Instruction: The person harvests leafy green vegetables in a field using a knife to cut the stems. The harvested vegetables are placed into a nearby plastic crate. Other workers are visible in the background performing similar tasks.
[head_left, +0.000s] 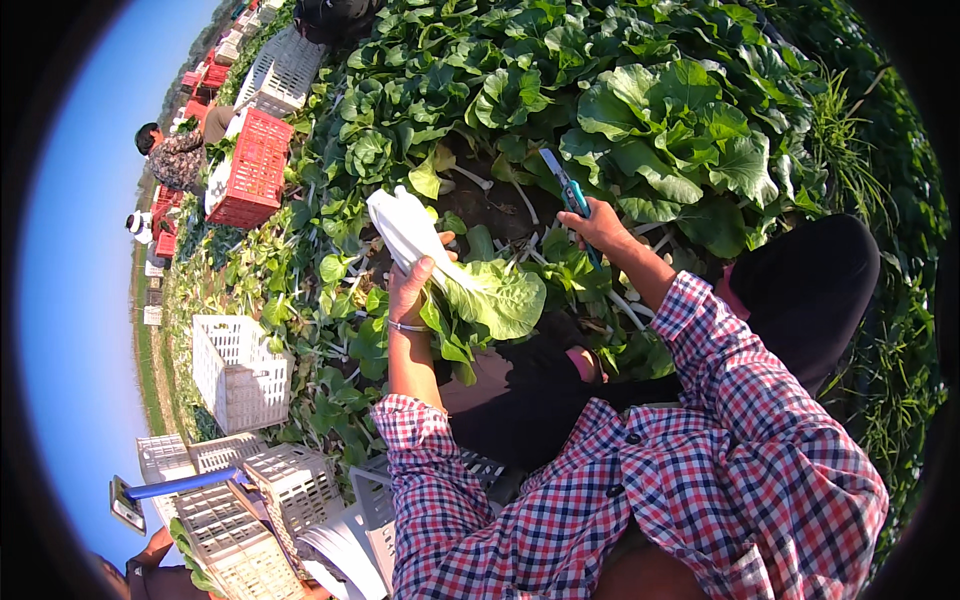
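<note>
A cut head of bok choy (420, 236) rests in my left hand (412, 283), gripped around its white stalks. Its white base tilts up to the left, and the green leaves hang toward my lap. My right hand (600, 225) grips a teal-handled utility knife (574, 196), its blade pointing up and away from me. Just beyond the knife, large leafy greens (675, 135) stand rooted in the bed. Loose stalks and trimmed leaves (555, 262) litter the soil below both hands.
To my left sits a white plastic crate (244, 375), with stacked white crates (240, 517) nearer me. A red crate (251, 169) stands farther off beside a crouching person (176, 157). Another person (150, 574) is at the lower left, near a blue pole (180, 484). Grass (862, 150) borders the right.
</note>
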